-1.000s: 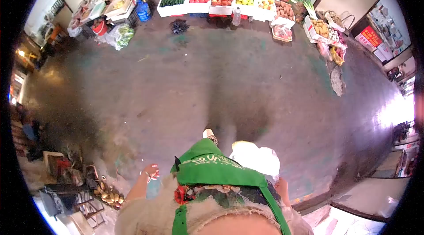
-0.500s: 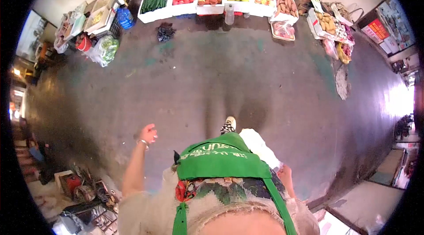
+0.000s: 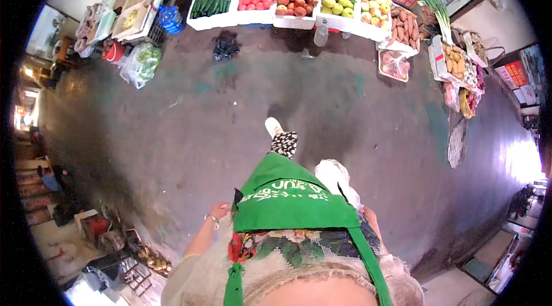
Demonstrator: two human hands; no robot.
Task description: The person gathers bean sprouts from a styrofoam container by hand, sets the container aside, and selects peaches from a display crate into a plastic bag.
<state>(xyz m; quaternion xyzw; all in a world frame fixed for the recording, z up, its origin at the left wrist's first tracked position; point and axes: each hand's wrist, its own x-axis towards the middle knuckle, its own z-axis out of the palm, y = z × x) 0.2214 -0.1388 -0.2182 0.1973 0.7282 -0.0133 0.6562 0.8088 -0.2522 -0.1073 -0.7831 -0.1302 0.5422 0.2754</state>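
The left hand (image 3: 219, 210) is beside the green apron (image 3: 299, 217), the white bag (image 3: 332, 176) just beside the right hand (image 3: 370, 216); whether either's fingers are clamped I cannot tell. Carrying seems underway, calling for a steady grip. Produce boxes (image 3: 255, 17) line the floor's (image 3: 345, 113) far edge.

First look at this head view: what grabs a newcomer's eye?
Most likely the green apron at bottom centre, with a white bag just beyond it, beside the right hand. Next, the row of white boxes along the top, bright with red and yellow produce.
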